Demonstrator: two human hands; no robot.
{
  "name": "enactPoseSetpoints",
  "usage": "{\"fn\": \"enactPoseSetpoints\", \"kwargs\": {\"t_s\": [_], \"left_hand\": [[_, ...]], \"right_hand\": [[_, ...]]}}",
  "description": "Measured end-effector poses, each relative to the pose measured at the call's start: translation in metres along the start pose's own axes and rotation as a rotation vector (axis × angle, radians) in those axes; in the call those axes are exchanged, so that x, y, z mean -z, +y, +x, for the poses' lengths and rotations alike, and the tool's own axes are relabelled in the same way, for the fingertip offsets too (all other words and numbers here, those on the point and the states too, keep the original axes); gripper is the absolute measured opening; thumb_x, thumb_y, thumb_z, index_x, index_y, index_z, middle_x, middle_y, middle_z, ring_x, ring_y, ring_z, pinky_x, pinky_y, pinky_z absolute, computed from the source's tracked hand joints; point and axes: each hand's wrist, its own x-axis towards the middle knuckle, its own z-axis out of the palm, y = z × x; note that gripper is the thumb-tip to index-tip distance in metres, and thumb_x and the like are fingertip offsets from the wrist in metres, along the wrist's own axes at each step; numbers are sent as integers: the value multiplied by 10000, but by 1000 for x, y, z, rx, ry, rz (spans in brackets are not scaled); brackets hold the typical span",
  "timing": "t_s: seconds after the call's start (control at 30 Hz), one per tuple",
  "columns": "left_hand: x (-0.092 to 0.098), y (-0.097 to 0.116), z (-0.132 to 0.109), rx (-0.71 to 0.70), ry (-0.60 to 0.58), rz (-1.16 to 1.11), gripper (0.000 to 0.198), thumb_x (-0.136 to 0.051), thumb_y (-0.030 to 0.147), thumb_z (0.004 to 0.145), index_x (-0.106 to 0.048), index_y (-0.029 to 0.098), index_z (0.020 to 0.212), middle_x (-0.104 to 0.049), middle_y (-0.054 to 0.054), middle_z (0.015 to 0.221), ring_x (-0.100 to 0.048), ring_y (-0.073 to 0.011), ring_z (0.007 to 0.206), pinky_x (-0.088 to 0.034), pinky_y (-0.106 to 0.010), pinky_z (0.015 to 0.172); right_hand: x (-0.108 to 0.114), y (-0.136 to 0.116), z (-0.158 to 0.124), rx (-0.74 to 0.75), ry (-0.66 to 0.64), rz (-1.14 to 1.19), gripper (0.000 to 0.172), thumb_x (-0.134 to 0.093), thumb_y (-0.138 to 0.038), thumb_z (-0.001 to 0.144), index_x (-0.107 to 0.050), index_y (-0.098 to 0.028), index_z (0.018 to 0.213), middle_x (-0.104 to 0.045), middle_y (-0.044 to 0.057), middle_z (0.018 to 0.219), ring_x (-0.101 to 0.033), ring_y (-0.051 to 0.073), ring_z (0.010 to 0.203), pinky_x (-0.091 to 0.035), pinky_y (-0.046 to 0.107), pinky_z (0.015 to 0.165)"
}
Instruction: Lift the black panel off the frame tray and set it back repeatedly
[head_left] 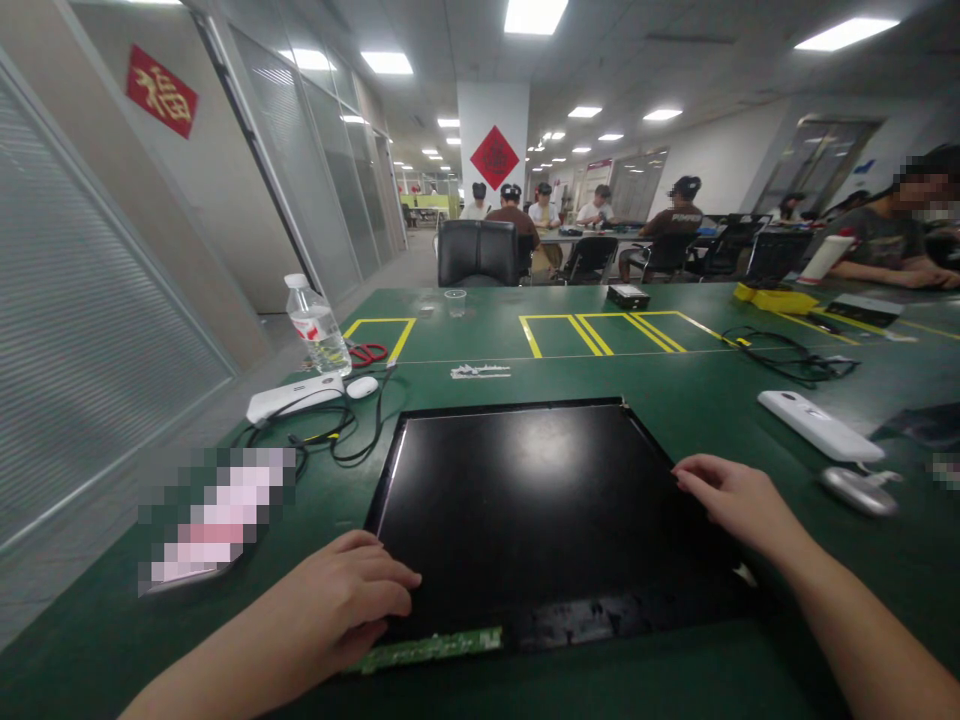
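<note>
A large black display panel (525, 500) lies flat on the green table (675, 380), with a thin green circuit strip (427, 650) along its near edge. My left hand (352, 590) rests on the panel's near left corner, fingers curled down onto it. Over on the right edge of the panel, my right hand (727, 495) lies palm down with its fingers stretched out flat. Neither hand lifts the panel.
Left of the panel are tangled black cables (330, 435), a white power strip (292, 398), a water bottle (319, 325) and red scissors (369, 353). A white device (817, 425) and a grey mouse (859, 490) lie at right. Several people sit at tables behind.
</note>
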Motion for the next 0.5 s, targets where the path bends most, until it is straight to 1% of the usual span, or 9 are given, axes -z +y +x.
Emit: {"fn": "enactPoseSetpoints", "kwargs": {"t_s": [0.23, 0.5], "left_hand": [[-2, 0, 0, -11, 8, -6, 431, -565, 2, 748, -680, 324, 1010, -750, 36, 1197, -698, -177, 1035, -377, -335, 1008], [-3, -3, -1, -27, 17, 18, 427, -560, 1, 740, -671, 318, 1004, -749, 36, 1197, -699, -179, 1021, -379, -340, 995]], "right_hand": [[0, -2, -1, -27, -13, -7, 321, -524, -461, 765, -738, -241, 861, -728, 29, 754, -638, 190, 583, -475, 315, 598], [-2, 1, 1, 7, 14, 11, 309, -545, -463, 762, -743, -241, 843, -730, 32, 738, -638, 191, 587, -475, 301, 568]]}}
